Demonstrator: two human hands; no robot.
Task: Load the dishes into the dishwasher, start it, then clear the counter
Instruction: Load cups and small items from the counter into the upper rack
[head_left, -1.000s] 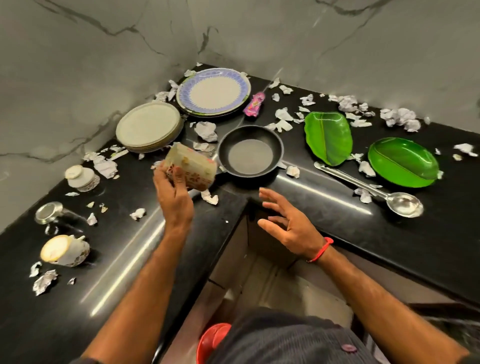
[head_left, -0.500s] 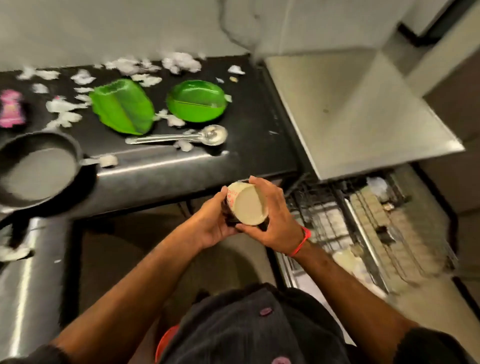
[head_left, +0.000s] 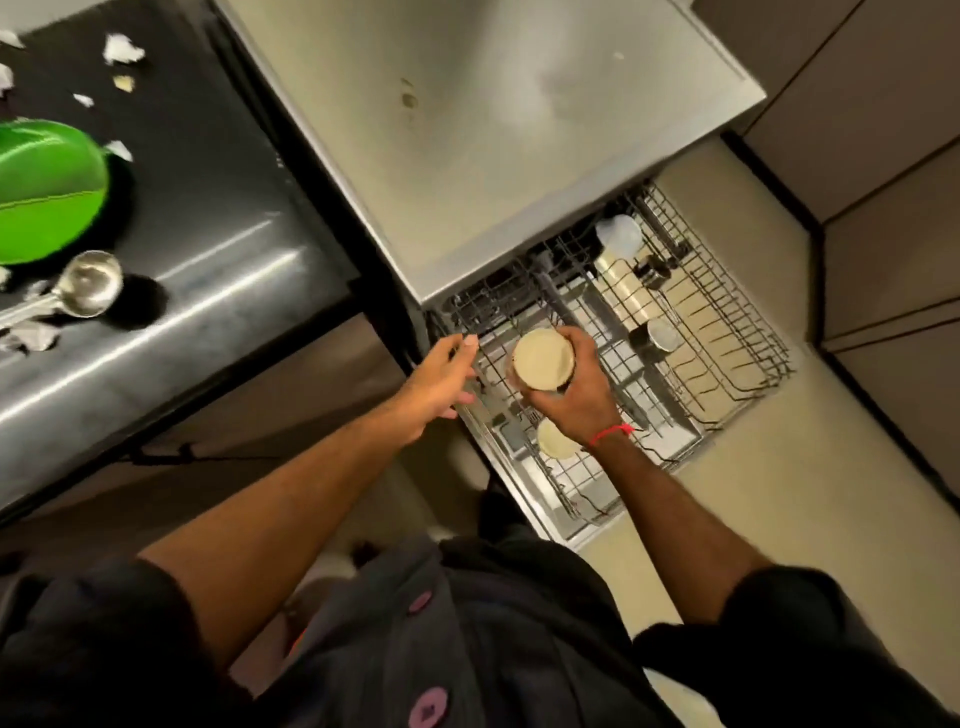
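Currently right hand (head_left: 574, 395) grips the cup (head_left: 543, 358) from the side, mouth up, directly over the rack (head_left: 691, 395), so placement is straight down; left hand (head_left: 441, 379) is open and empty beside it.

Shiny, dull and soft things in the kitchen

The black counter (head_left: 218, 208) is smooth and shiny. The ladle (head_left: 85, 283) is bright metal. The green plate (head_left: 47, 192) looks like glossy plastic. The scraps (head_left: 122, 49) look like crumpled paper. The rack (head_left: 727, 332) is thin wire. The dishwasher top (head_left: 493, 119) is dull grey metal. The shirt (head_left: 467, 639) is soft dark cloth.
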